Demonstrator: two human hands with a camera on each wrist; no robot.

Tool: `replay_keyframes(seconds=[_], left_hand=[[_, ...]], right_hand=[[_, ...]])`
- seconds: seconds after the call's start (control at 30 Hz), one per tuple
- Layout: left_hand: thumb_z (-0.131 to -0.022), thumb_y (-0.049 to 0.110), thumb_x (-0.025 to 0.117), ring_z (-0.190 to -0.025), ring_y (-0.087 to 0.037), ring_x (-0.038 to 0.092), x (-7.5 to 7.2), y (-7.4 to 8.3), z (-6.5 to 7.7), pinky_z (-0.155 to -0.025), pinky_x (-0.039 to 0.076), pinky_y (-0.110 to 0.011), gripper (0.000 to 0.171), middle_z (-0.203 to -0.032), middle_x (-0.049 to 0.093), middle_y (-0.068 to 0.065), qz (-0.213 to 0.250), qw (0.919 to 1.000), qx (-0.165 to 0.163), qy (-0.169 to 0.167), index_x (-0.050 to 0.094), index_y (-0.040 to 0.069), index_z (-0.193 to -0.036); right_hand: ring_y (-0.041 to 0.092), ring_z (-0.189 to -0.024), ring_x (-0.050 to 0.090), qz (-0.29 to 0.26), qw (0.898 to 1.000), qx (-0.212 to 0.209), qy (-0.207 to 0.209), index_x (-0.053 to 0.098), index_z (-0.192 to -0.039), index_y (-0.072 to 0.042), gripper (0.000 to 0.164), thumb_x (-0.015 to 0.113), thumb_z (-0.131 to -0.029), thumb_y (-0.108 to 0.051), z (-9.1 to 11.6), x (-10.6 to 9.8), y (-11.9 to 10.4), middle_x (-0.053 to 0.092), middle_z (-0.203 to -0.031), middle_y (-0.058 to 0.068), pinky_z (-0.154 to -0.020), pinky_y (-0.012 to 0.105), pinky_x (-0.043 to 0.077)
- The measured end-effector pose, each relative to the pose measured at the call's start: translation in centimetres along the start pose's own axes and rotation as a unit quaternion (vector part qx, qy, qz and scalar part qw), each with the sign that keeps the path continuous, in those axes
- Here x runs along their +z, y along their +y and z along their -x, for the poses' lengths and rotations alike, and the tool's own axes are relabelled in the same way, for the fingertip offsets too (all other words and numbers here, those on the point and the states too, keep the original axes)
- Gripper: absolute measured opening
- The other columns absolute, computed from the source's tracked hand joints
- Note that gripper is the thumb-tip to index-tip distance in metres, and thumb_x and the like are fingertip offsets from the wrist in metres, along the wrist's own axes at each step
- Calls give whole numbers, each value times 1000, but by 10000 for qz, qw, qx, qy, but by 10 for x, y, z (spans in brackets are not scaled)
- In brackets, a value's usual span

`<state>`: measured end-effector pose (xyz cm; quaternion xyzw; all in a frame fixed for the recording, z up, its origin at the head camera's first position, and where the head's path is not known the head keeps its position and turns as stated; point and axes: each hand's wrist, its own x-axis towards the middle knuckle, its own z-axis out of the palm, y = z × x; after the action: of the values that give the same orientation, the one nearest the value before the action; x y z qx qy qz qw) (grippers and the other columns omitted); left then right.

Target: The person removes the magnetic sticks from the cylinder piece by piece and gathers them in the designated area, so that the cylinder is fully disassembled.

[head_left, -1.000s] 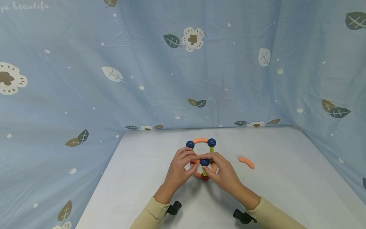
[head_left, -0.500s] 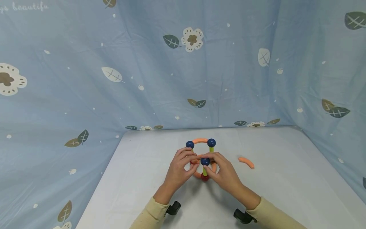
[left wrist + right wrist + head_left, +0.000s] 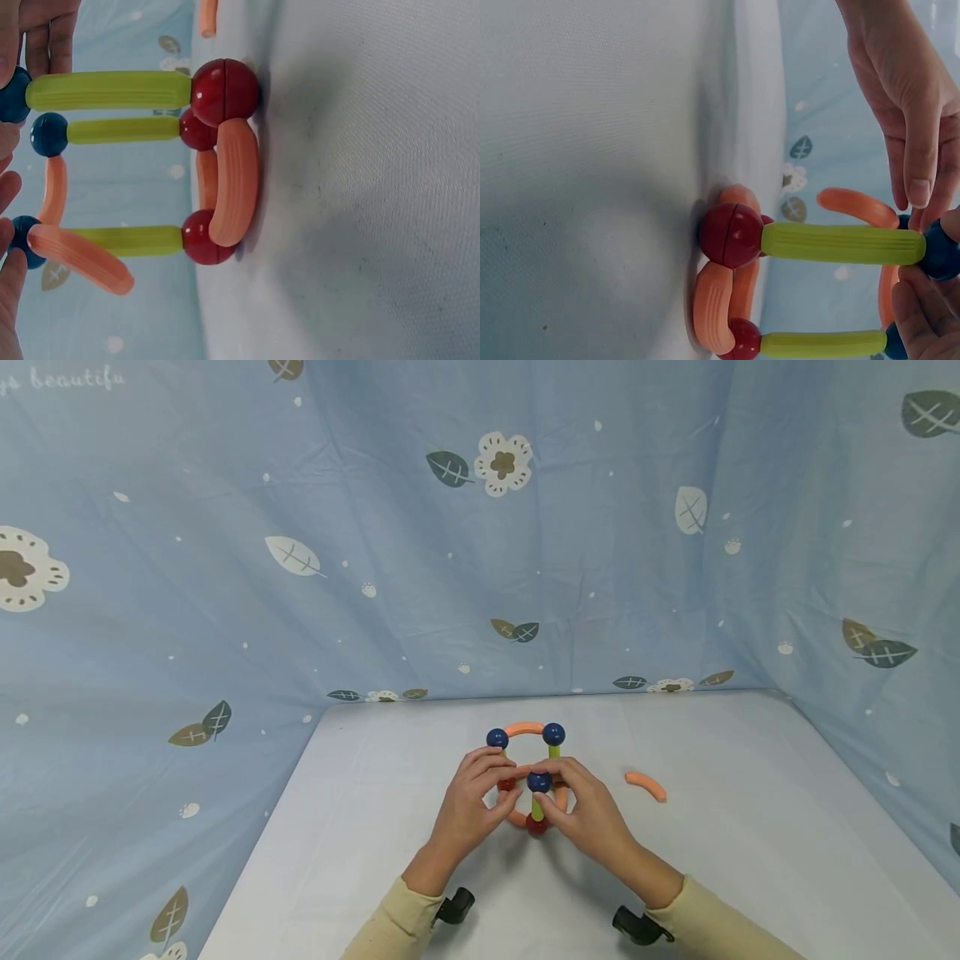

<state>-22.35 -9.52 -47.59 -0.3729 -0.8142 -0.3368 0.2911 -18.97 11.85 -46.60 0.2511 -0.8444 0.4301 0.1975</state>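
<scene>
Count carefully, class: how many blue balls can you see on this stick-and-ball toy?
3: the back-left blue ball, the back-right blue ball and the front blue ball, which the right hand pinches. None appears hidden.

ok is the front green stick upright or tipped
Upright: the green stick stands about square to the table, red ball below, blue ball in the right hand above.

Light-blue cloth backdrop printed with leaves and flowers (image 3: 412, 527): bearing white cursive lettering (image 3: 63, 378), reading "ys beautifu", at upper left
</scene>
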Motion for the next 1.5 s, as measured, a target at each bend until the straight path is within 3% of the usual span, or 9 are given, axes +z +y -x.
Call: replay_keyframes(seconds=[0.43, 0.73, 0.87, 1.03, 1.2, 1.5], left_hand=[[-83, 11, 83, -125, -25, 56, 1, 2, 5, -110, 44, -38, 35, -116, 68, 0, 22, 9999, -121, 39, 75, 15, -117], [-85, 16, 83, -120, -19, 58, 4, 6, 12, -105, 48, -36, 34, -119, 67, 2, 93, 9991, -397, 100, 73, 14, -117], [-86, 14, 82, -112, -14, 61, 9, 9, 16, -99, 52, -34, 31, -117, 68, 4, 264, 9973, -677, 66, 73, 13, -116], [-87, 15, 81, -108, -11, 65, 18, 13, 20, -104, 50, -40, 30, -116, 70, 4, 451, 9910, -1251, -154, 72, 12, -116], [-89, 16, 80, -104, -11, 67, 23, 15, 22, -91, 57, -33, 31, -114, 72, 3, 791, 9803, -1755, -444, 71, 13, -118], [-93, 22, 77, -100, -9, 69, 28, 16, 21, -84, 59, -31, 24, -110, 73, 7, 1333, 9663, -2130, -564, 72, 17, -116]], right_hand=[[12, -96, 62, 90, 9998, 150, -34, 65, -124, -14, 41, 81, -87, -9, -1, -1, -1, 64, -117, -4, -82, 39, 58], [10, -96, 61, 176, 9998, 73, 12, 65, -125, -14, 42, 82, -87, -9, 0, 0, 1, 64, -116, -3, -83, 40, 58], [9, -95, 60, 144, 9999, 55, 32, 65, -126, -14, 42, 81, -87, -9, -1, 1, 1, 64, -115, -4, -81, 39, 58], [12, -92, 61, 44, 10000, 50, 19, 66, -125, -13, 41, 81, -87, -9, -2, 2, 0, 64, -115, -4, -76, 39, 57], [11, -94, 60, -41, 9999, 119, -9, 67, -125, -13, 41, 80, -88, -7, -2, 3, -1, 63, -117, -6, -75, 39, 56], [11, -102, 63, 78, 9999, 79, -16, 67, -126, -12, 40, 80, -89, -11, -3, 4, -2, 64, -120, -5, -80, 39, 56]])
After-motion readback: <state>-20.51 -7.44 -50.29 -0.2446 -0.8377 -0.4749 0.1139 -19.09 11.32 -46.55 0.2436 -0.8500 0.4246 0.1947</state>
